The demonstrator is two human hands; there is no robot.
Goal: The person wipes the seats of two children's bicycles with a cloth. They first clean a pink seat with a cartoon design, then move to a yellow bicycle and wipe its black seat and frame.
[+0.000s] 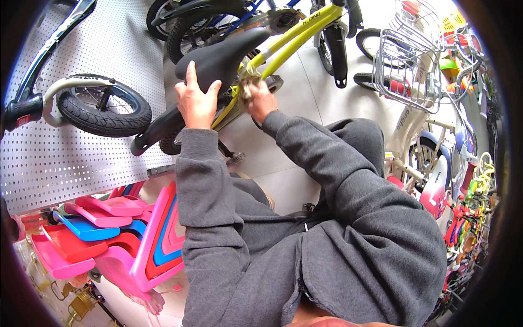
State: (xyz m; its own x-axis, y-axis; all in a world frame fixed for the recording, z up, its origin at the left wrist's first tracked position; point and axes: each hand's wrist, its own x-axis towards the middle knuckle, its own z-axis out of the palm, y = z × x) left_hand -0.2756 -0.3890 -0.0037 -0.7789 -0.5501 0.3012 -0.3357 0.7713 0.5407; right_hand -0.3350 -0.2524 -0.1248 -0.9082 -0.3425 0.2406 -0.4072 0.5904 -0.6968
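A bicycle with a yellow frame (300,32) stands in front of me, angled from the lower left to the upper right. My left hand (197,103) rests at the rear of its black saddle (220,57). The index finger is stretched out and the thumb spread; the other fingers are partly hidden. Just right of the saddle, my right hand (260,99) is closed around a crumpled beige cloth (250,76). That cloth lies against the yellow tubing below the saddle. A black rear mudguard (158,131) extends under my left hand.
On the left, a small wheel (104,106) sits against a white perforated panel (131,49). Pink, red and blue plastic pieces (109,234) are stacked at lower left. More bikes (201,27) stand beyond the yellow one. A wire basket (408,68) and children's bikes crowd the right.
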